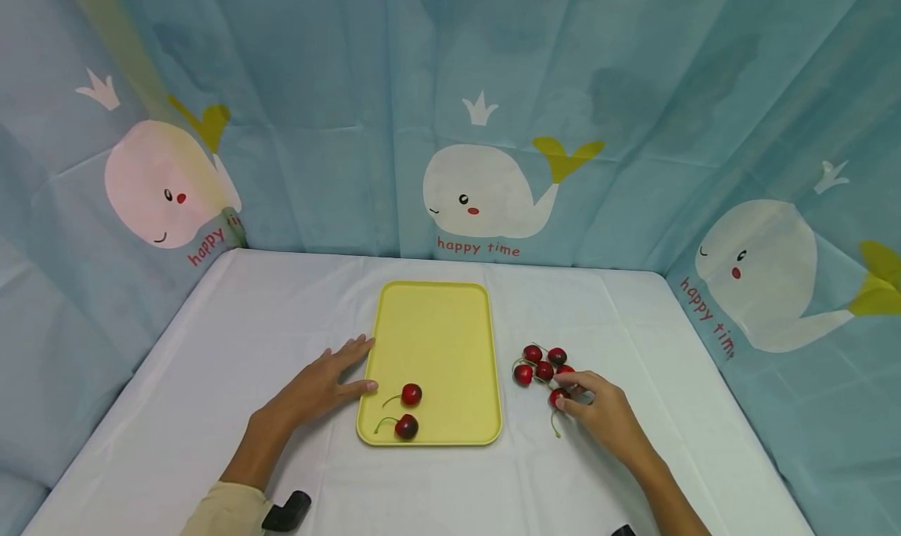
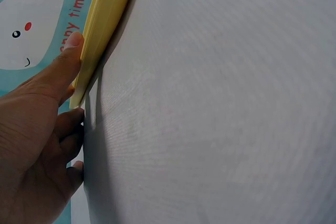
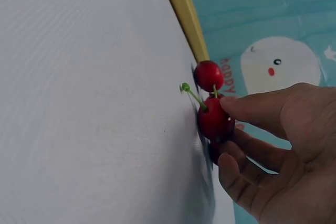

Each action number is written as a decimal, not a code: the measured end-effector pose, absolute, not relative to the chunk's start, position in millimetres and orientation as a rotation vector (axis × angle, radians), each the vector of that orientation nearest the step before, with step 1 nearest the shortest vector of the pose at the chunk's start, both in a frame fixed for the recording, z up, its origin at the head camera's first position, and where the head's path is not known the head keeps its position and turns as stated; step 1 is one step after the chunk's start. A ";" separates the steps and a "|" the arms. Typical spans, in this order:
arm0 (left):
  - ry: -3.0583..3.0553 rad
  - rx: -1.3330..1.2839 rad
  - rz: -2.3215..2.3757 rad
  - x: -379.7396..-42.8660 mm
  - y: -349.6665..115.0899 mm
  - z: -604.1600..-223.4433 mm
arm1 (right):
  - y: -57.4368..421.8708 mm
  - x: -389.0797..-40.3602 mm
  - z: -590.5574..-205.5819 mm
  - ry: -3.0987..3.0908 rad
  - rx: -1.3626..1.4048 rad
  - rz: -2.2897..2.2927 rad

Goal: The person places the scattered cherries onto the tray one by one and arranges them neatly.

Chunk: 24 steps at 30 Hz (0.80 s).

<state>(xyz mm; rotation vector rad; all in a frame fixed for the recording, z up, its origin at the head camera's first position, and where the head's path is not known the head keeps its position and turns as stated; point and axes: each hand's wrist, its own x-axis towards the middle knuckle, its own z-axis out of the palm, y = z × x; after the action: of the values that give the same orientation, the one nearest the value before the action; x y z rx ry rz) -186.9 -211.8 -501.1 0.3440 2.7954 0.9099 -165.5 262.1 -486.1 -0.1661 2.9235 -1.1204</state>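
Observation:
A yellow tray lies on the white cloth, with two stemmed cherries near its front left corner, an upper cherry and a lower, darker cherry. My left hand rests at the tray's left edge, thumb and fingertips on the rim, fingers fairly straight. To the right of the tray, my right hand has thumb and fingers around the nearest cherry, whose green stem points toward me. Just beyond it sits a cluster of several dark red cherries, one partly hidden by the fingers.
White cloth covers the table. A light blue curtain printed with whales hangs behind and along both sides. Beside the left sleeve shows a black strap piece at the wrist.

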 end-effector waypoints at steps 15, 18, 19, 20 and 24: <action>2.792 0.337 0.915 -187.0 -211.8 -502.4 | 271.6 -158.8 -488.9 2.888 -0.089 -1.088; 2.791 0.334 0.916 -187.2 -211.4 -502.1 | 272.4 -157.4 -487.8 2.865 -0.072 -1.097; 2.791 0.333 0.915 -187.2 -211.4 -502.0 | 272.6 -156.9 -487.6 2.856 -0.065 -1.103; 2.790 0.333 0.916 -187.2 -211.6 -502.0 | 272.8 -156.6 -487.8 2.851 -0.060 -1.106; 2.795 0.344 0.914 -187.4 -212.5 -502.3 | 273.3 -155.8 -489.0 2.837 -0.051 -1.124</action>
<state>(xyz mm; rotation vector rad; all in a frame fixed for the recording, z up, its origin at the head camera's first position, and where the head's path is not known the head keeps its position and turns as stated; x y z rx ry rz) -187.4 -212.5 -502.3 0.3440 2.7950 0.9136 -155.8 273.3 -489.0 -0.0514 2.8374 -1.1236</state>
